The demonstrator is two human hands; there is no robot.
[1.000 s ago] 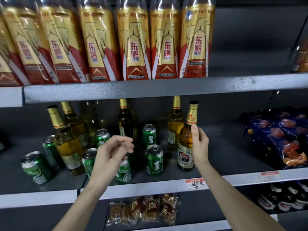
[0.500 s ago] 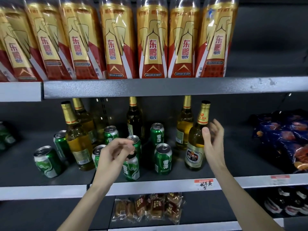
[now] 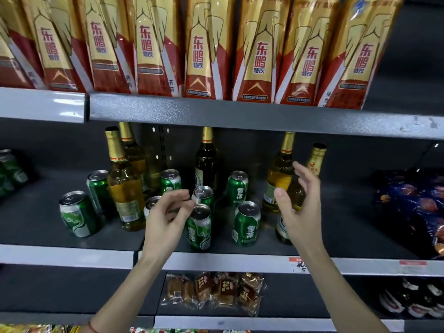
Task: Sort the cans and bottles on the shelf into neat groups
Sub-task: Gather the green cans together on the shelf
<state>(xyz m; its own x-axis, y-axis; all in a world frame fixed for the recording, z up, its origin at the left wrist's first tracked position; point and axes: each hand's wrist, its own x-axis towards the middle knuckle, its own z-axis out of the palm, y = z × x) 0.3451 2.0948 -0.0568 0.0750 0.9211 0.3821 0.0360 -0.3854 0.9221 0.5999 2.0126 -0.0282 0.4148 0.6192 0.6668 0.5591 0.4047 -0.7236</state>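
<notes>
Standing upright on the middle shelf (image 3: 336, 227), green cans (image 3: 246, 223) mix with gold-foiled amber bottles (image 3: 278, 179). My left hand (image 3: 165, 217), fingers loosely curled and holding nothing, hovers beside the front can (image 3: 199, 230); my right hand (image 3: 300, 207), fingers spread, hangs before a brown bottle (image 3: 314, 162).

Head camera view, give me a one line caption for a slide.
Two open hands, left and right, hover over green beer cans and gold-capped beer bottles scattered on a grey shelf.

You're looking at a dim, softly lit scene: light falls from above, so the upper shelf (image 3: 240, 114) throws the back of the middle shelf (image 3: 72, 212) into shadow. Can tops (image 3: 248, 209) catch glare. Wide-angle bending and blur grow toward the edges.
</notes>
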